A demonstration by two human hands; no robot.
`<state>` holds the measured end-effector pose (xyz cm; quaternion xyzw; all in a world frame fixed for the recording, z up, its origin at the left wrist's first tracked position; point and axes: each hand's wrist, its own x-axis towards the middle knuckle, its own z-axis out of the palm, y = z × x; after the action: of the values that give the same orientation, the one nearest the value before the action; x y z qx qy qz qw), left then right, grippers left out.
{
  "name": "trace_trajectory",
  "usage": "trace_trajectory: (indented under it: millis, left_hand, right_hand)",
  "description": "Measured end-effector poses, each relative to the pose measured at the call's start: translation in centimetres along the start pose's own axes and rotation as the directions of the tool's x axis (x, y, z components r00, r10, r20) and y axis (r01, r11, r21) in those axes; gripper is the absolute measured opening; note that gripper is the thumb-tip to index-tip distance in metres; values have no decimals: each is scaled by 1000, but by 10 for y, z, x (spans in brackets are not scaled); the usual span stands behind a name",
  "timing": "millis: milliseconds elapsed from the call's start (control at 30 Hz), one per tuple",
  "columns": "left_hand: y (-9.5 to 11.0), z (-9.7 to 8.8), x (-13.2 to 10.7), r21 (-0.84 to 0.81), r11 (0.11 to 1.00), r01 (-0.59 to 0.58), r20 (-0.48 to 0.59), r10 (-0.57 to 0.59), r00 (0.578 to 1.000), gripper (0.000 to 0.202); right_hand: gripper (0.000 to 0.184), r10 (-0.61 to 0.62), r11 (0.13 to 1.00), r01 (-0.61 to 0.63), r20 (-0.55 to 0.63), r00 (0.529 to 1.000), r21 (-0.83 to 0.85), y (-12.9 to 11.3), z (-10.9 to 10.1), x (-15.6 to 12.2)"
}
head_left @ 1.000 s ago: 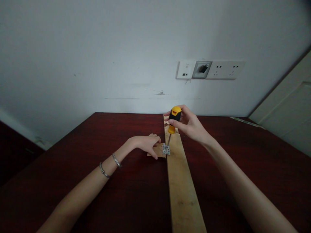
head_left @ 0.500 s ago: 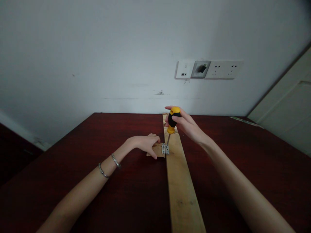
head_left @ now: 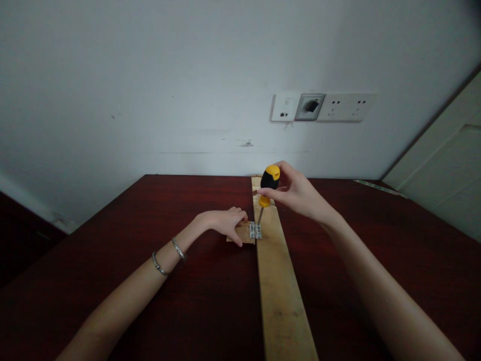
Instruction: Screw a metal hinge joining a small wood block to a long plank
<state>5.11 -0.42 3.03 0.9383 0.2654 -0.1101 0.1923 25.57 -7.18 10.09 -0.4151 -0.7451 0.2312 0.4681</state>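
Between the fingertips of the right hand (head_left: 300, 194), a short screwdriver with a black and yellow handle (head_left: 269, 181) stands nearly upright, with the handle leaning slightly to the right. The handle is black at the grip, with a yellow cap above and a yellow collar below. A thin grey metal shaft runs down from the collar. Whether the handle carries lettering cannot be told at this size. The right hand is clamped on the black grip, thumb on the near side and fingers wrapped round the far side.

The shaft tip rests on a small silver metal hinge (head_left: 256, 230), directly below the right hand and just right of the left hand (head_left: 224, 223). The hinge lies flat across the joint between two pieces of wood. Its right leaf sits on a long pale wooden plank (head_left: 281, 296), which runs from under the right hand toward the person. Its left leaf sits on a small pale wooden block (head_left: 244, 233). The left hand is closed down on this block, fingers curved over its top and thumb at its near edge.

The two hands are near each other but do not touch. Two thin silver bracelets (head_left: 179, 248) circle the left wrist. Both pieces of wood lie on a dark red-brown wooden table (head_left: 188, 306). Beyond the right hand, a row of white wall sockets (head_left: 323, 107) is set in a white wall (head_left: 150, 90).
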Motion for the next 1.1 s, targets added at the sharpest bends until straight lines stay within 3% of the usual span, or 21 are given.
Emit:
trace_trajectory:
  millis: [133, 233, 400, 533, 700, 967, 1100]
  left_hand:
    - [1, 0, 0, -29, 999, 18, 9, -18, 1000, 70]
    - [1, -1, 0, -27, 1000, 13, 9, -13, 1000, 71]
    - [-1, 0, 0, -5, 1000, -4, 4, 4, 1000, 74]
    - [-3, 2, 1, 11, 1000, -14, -1, 14, 1000, 73]
    - [-4, 2, 2, 11, 1000, -18, -9, 18, 1000, 74]
    - [-1, 1, 1, 2, 1000, 5, 7, -5, 1000, 73]
    - [-1, 0, 0, 3, 1000, 7, 11, -7, 1000, 73]
  right_hand:
    - [48, -52, 995, 43, -101, 993, -92, 4, 10, -1]
    - [50, -9, 998, 15, -89, 996, 64, 6, 16, 0]
    - [50, 69, 920, -76, 32, 997, 383, 3, 11, 0]
    - [47, 70, 893, -138, 170, 983, 429, 0, -1, -1]
    - [33, 43, 938, -106, 193, 980, 330, 5, -5, 0]
    - [39, -34, 998, 30, -69, 997, -62, 7, 9, 0]
    - [42, -67, 990, 50, -127, 990, -134, 11, 19, 1]
